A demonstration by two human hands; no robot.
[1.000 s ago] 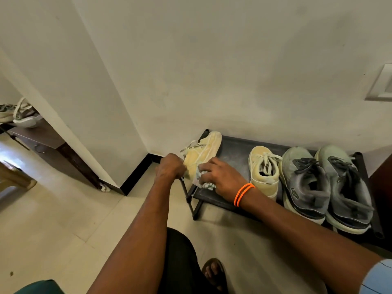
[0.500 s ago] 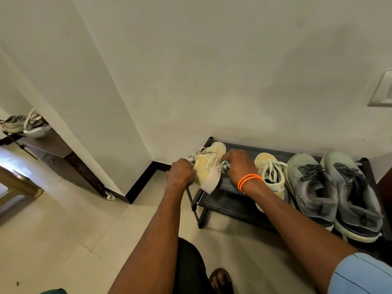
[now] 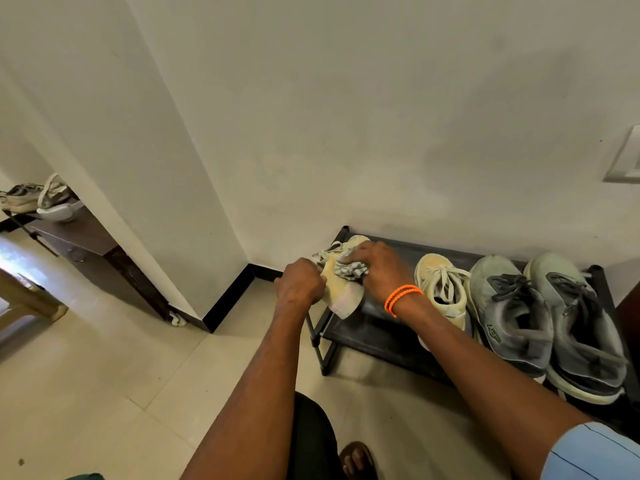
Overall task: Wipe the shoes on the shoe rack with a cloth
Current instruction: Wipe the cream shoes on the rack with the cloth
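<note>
Since half a second ago, my right hand (image 3: 375, 268) is sliding the cloth (image 3: 349, 270) toward the toe; fingers curled, pressing it onto the yellow sneaker (image 3: 341, 292). My left hand (image 3: 300, 282) is gripping that sneaker, tilted above the shoe rack (image 3: 367, 336) left end. Its mate (image 3: 441, 289) and grey pair (image 3: 547, 320) are sitting on the rack.

— What is the room like?
— Plain cream walls (image 3: 381, 116) meet at a corner above a black skirting board (image 3: 227, 299). The floor (image 3: 104, 393) is pale tile.
— Any furniture?
— A dark wooden cabinet (image 3: 97, 247) stands at left; a white switch plate (image 3: 625, 157) is at right.
</note>
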